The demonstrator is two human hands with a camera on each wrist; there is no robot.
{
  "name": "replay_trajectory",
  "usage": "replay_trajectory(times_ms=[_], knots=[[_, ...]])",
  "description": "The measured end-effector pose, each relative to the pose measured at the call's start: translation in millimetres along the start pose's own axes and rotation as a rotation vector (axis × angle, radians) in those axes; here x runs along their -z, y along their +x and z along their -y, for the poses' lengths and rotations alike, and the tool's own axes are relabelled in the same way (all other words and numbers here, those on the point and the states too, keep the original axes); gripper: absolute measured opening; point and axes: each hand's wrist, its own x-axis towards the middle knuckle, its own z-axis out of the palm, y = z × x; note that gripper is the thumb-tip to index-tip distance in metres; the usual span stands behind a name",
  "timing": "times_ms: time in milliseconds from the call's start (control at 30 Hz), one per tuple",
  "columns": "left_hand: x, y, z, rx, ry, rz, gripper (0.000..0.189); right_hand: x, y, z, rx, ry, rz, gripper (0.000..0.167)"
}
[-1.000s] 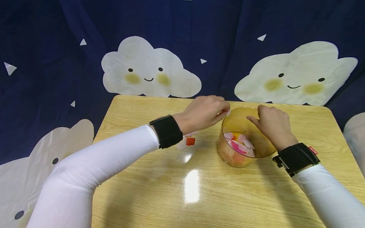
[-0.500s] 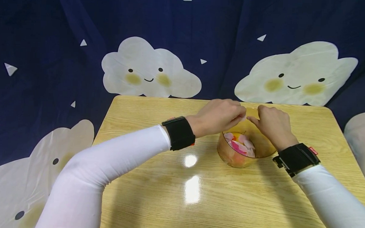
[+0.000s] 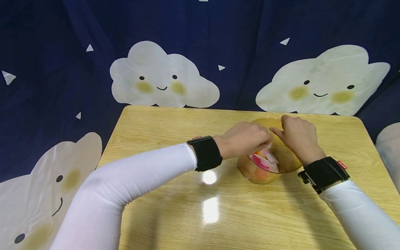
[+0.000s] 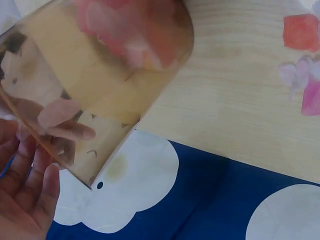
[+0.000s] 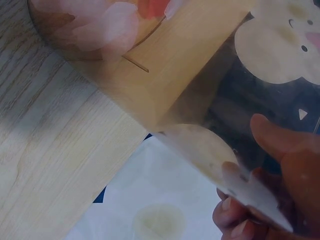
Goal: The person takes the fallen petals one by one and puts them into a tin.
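Observation:
A see-through amber bowl point(image 3: 285, 157) stands on the right half of the table, with pale pink, magenta and orange petals point(image 3: 263, 162) at its bottom. My left hand point(image 3: 247, 139) reaches over the bowl's left side, fingers curled downward with a pale pink petal point(image 3: 268, 145) at the fingertips. In the left wrist view its fingers point(image 4: 30, 175) are beside the rim. My right hand point(image 3: 298, 137) grips the far right rim, thumb point(image 5: 270, 140) inside and the other fingers outside. A thin dark stem point(image 5: 136, 64) shows through the wall.
Beside the bowl, in the left wrist view, lie a red petal point(image 4: 301, 32), pale pink petals point(image 4: 296, 72) and a magenta petal point(image 4: 311, 97); my left wrist covers them in the head view. The wooden table point(image 3: 183, 212) meets a dark blue cloud curtain point(image 3: 239, 38) behind.
My left hand has moved right from beside the bowl to over its mouth, then lowered toward the petals inside. My right hand has kept its grip on the rim.

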Motion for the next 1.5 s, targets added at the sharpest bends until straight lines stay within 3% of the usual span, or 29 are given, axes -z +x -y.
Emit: replay_trajectory(times_ms=[233, 567, 733, 900, 1000, 1100, 1267, 1500], knots=[[-9.5, 2.4, 2.8, -0.014, -0.026, 0.089, 0.025, 0.5, -0.9, -0.8, 0.008, -0.001, -0.004, 0.047], [-9.5, 5.7, 5.7, -0.052, 0.057, 0.12, 0.016, 0.7, 0.1, -0.4, -0.004, -0.001, 0.005, 0.047], [3.9, 5.5, 14.3, -0.04, 0.043, 0.018, 0.014, 0.8, 0.4, -0.9, -0.006, -0.004, 0.001, 0.048], [19.3, -3.4, 37.4, 0.037, 0.072, -0.122, 0.019, 0.3, 0.6, -0.4, 0.003, -0.016, 0.003, 0.048], [19.7, -14.3, 56.8, 0.102, 0.053, -0.177, 0.02, 0.3, 0.6, 0.1, 0.004, -0.015, 0.01, 0.048], [12.3, -26.3, 76.3, 0.156, 0.017, -0.192, 0.02, -0.1, 0.4, -0.2, 0.003, -0.012, 0.015, 0.048], [-8.7, -44.9, 103.2, 0.246, -0.008, -0.106, 0.018, -0.6, 0.6, -0.8, -0.003, -0.01, 0.02, 0.048], [-43.2, -63.8, 126.6, 0.349, -0.028, 0.062, 0.018, -0.1, 0.4, -0.1, 0.001, -0.014, 0.015, 0.048]])
